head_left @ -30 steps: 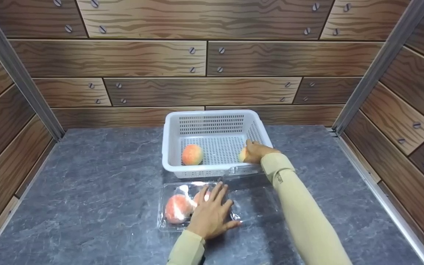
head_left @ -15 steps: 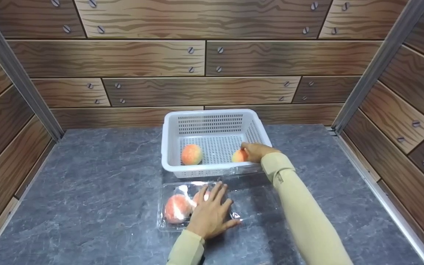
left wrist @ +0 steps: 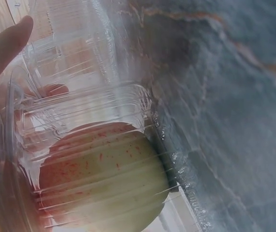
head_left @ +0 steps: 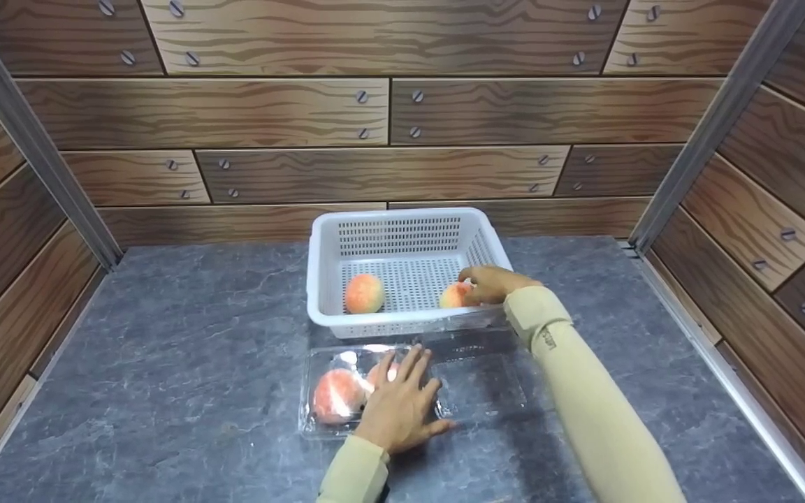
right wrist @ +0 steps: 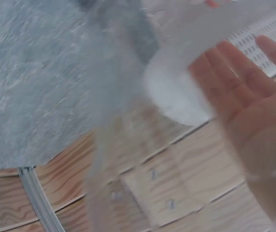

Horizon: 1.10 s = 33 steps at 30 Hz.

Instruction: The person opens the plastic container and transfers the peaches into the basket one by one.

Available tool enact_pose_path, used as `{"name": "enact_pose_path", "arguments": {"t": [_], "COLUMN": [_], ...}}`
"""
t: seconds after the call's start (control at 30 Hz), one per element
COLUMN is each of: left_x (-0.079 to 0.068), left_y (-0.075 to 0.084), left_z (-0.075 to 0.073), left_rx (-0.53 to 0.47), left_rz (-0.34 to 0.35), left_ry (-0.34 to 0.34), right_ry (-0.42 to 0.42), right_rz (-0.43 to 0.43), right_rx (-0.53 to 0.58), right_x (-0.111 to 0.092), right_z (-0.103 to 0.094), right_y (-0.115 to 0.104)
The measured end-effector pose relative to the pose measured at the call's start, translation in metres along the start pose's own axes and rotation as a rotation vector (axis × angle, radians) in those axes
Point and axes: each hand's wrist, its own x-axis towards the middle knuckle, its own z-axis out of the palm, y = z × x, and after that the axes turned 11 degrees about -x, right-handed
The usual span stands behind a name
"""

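My left hand [head_left: 399, 412] rests with spread fingers on a clear plastic clamshell container [head_left: 318, 360], which holds a peach [head_left: 337, 398] at its left and a second peach, partly hidden under the fingers. Its lid [head_left: 483, 384] stands unfolded to the right. In the left wrist view a peach [left wrist: 104, 174] shows through the ribbed clear wall. Over the front right of the white basket [head_left: 367, 319], my right hand [head_left: 495, 284] hovers with loose fingers at a red and yellow peach [head_left: 453, 296]. The right wrist view shows that hand's fingers [right wrist: 235, 77] fairly straight, holding nothing.
Another peach [head_left: 365, 293] lies in the basket's front left. The dark marbled tabletop [head_left: 186, 363] is enclosed by wood-patterned walls [head_left: 291, 112] with metal corner posts [head_left: 710, 140]. Blurred clear plastic crosses the right wrist view.
The peach at my right hand has shifted slightly left within the basket, and the right fingers have loosened from it. The right forearm has swung a little right. My left hand has stayed put.
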Motion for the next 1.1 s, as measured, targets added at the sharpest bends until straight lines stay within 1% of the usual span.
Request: {"name": "enact_pose_path", "arguments": {"t": [0.2, 0.33, 0.43, 0.5, 0.77, 0.87, 1.1], "left_x": [0.000, 0.000, -0.001, -0.001, -0.001, -0.001, 0.000], "left_y": [-0.001, -0.001, 0.000, -0.001, -0.003, -0.002, -0.001], "left_z": [0.001, 0.000, 0.000, 0.000, 0.002, 0.001, 0.000], "left_rx": [0.011, 0.010, 0.009, 0.009, 0.017, 0.020, 0.018], "left_rz": [0.011, 0.007, 0.008, 0.007, 0.005, 0.003, -0.008], "left_ry": [0.026, 0.006, -0.006, -0.005, 0.011, 0.012, -0.003], "right_ry": [0.024, 0.058, 0.083, 0.090, 0.089, 0.105, 0.176], "right_rz": [-0.042, -0.105, -0.133, -0.132, -0.066, -0.065, -0.102], "right_rx": [0.027, 0.015, 0.013, 0.022, 0.053, 0.061, 0.093], "right_x": [-0.004, -0.006, -0.008, -0.010, -0.016, -0.019, -0.026], "right_z": [-0.003, -0.002, -0.002, -0.003, -0.010, -0.011, -0.010], "right_y": [-0.001, 0.001, 0.003, 0.003, 0.003, 0.004, 0.007]}}
